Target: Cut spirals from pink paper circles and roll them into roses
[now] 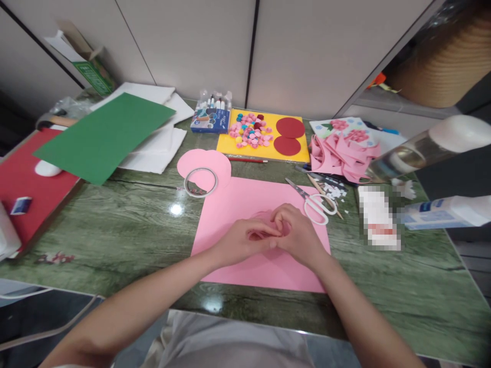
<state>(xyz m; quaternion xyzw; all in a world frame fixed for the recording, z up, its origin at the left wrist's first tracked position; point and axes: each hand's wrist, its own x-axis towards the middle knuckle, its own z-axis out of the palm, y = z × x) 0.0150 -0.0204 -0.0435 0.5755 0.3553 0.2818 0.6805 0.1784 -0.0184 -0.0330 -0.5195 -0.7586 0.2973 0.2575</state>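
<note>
Green table (134, 225), pink sheet (233, 204), left hand (236, 239) and right hand (298, 235) together above, fingers (264, 225) curled, grip unclear

You can't make out one word or number here, tbh. Your green box at 10 o'clock (93, 76) has pale lettering, and your blue pen box at 11 (209, 121) has white print, both too blurry. The blue markings on your white bottle at 3 (441, 213) are just smudges too.
</note>
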